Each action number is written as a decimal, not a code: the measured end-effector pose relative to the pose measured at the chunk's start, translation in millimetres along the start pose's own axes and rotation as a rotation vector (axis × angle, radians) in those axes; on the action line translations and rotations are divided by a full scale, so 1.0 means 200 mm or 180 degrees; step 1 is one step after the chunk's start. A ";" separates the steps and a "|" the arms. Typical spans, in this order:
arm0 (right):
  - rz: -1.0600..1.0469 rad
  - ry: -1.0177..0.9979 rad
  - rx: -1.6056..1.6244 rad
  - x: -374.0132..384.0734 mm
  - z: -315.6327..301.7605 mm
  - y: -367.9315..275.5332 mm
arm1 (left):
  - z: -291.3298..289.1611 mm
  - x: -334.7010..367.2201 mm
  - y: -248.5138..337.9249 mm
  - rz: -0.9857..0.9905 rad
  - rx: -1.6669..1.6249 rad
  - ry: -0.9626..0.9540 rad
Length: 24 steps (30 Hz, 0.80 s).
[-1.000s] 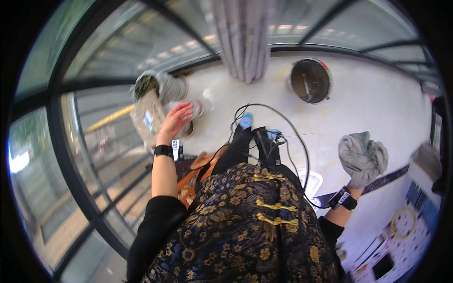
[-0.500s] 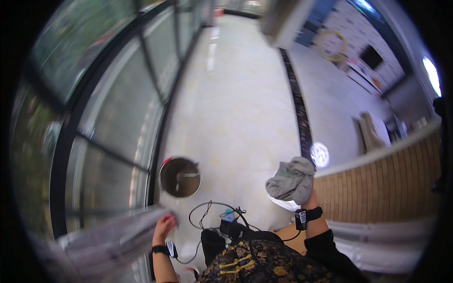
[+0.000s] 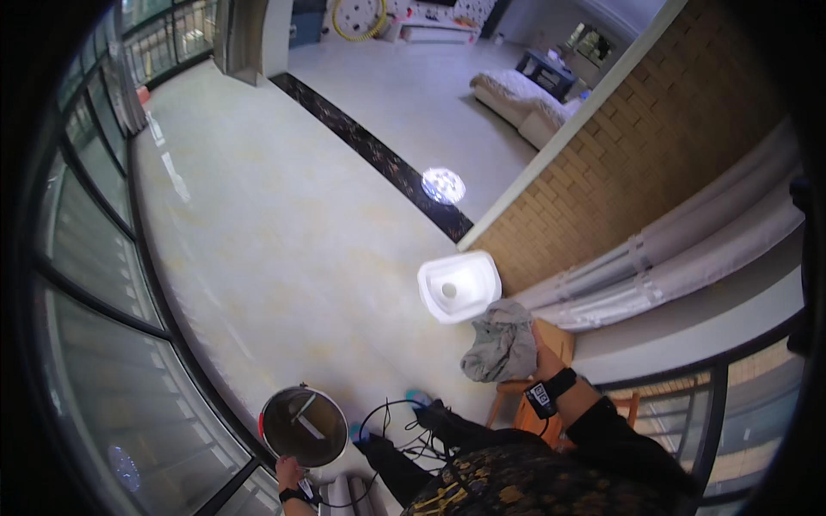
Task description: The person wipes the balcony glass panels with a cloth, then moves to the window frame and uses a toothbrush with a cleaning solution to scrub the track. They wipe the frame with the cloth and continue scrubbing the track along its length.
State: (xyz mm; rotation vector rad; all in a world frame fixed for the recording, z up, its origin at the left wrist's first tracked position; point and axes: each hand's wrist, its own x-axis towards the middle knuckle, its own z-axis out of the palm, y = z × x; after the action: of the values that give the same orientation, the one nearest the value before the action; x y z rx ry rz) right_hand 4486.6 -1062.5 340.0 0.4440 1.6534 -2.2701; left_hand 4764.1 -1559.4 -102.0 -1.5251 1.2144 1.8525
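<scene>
Cloth (image 3: 501,346) now beside bin (image 3: 459,286) — empty

The grey garment (image 3: 501,342) is soft, matt, crumpled cloth. The white bin (image 3: 459,286) looks like smooth plastic. The round pot (image 3: 304,426) has a shiny metal rim and dark inside. The floor (image 3: 258,224) is pale, polished tile, glossy; the wall (image 3: 654,146) is rough brown brick.

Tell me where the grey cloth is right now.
In the head view, the grey cloth hangs bunched in the right hand, right of centre, just below the white square tub and above the wooden stool.
</scene>
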 end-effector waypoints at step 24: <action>-0.0998 0.2363 -0.2508 -0.77 -1.43 0.14 | -0.08 0.74 0.10 0.1938 0.2246 0.1673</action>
State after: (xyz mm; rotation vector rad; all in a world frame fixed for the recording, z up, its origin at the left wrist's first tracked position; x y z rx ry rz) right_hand 4659.6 -788.1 297.2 0.9219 2.9517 -1.4492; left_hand 4713.7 -1610.4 -234.5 -1.3223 2.4641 1.0695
